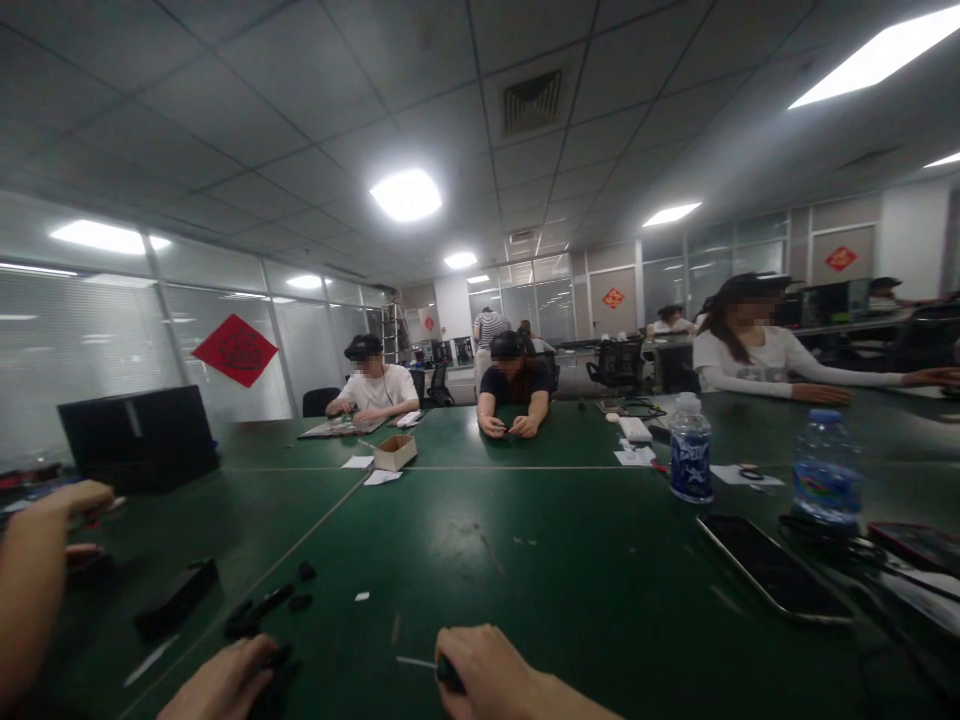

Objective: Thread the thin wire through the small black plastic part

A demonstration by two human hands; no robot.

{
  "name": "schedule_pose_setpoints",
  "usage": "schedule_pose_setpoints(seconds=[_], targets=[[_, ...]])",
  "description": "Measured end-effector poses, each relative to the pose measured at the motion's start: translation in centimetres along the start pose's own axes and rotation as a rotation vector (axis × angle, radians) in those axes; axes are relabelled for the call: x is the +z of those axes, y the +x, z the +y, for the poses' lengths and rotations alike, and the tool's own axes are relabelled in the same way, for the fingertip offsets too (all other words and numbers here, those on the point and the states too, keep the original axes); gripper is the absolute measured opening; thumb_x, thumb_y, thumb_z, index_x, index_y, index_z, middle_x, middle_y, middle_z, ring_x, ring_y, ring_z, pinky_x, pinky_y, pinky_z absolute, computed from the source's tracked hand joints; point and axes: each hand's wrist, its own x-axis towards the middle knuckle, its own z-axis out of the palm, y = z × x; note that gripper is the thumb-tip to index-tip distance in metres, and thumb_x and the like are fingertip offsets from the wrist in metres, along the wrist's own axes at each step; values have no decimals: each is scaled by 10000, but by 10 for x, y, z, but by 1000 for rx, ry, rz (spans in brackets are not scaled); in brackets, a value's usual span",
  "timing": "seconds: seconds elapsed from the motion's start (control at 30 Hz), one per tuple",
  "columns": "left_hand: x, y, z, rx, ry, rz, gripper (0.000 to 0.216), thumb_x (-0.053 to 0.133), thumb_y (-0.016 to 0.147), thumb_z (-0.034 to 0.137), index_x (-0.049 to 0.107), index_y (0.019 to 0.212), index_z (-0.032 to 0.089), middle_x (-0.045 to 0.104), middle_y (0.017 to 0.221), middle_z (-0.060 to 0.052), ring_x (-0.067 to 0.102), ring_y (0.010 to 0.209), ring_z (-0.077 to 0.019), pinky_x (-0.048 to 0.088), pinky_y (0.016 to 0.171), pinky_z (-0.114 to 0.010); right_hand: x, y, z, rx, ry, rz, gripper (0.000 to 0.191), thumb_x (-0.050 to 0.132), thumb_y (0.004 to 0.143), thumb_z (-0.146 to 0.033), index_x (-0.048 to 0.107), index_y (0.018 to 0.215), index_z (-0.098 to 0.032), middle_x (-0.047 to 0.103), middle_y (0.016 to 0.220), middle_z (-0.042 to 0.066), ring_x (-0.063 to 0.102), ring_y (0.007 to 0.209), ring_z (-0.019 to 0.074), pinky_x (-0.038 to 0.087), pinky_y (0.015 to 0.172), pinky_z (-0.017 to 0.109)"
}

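Observation:
My right hand (491,675) is at the bottom edge, closed around a small dark-handled tool (448,672). The tool's thin light shaft (415,661) points left over the green table (525,560). My left hand (225,685) lies lower left, its fingers curled onto a small black part (279,662). Just beyond it, several small black pieces (259,608) and a white scrap (361,596) lie on the table.
A neighbour's arm and hand (41,570) reach in at the far left, near a flat black block (176,597). A phone (772,568), two water bottles (690,450) (825,480) and cables lie right. A cardboard box (394,452) sits mid-table. Three people work across the table.

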Motion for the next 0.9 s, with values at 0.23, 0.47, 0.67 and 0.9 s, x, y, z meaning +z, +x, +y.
schedule_pose_setpoints(seconds=[0.23, 0.47, 0.67, 0.9], targets=[[29, 57, 153, 234, -788, -346, 477, 583, 761, 426, 569, 1131, 124, 651, 896, -73, 606, 749, -178, 483, 687, -288, -48, 0, 31, 306, 43, 198, 134, 471, 885, -285, 548, 923, -182, 669, 814, 51, 627, 724, 182, 382, 619, 249], [115, 124, 232, 61, -1472, -555, 222, 636, 727, 220, 590, 930, 141, 575, 740, -8, 574, 633, -124, 482, 619, -266, -73, -17, 94, 523, 44, 252, 159, 383, 925, -227, 509, 988, -154, 628, 920, 94, 609, 752, 182, 419, 629, 263], [147, 139, 245, 64, -1642, -614, 283, 703, 747, 251, 578, 984, 160, 603, 906, -43, 650, 796, -149, 514, 715, -251, -65, -18, 109, 431, 40, 191, 220, 410, 915, -216, 544, 1085, -177, 608, 1049, 72, 594, 900, 182, 435, 767, 272], [151, 141, 240, 62, -1716, -624, 303, 737, 733, 234, 595, 987, 153, 622, 977, -68, 648, 878, -178, 516, 805, -300, -60, -8, 117, 361, 62, 209, 262, 415, 923, -293, 565, 1096, -165, 644, 938, 68, 608, 796, 181, 445, 702, 270]])
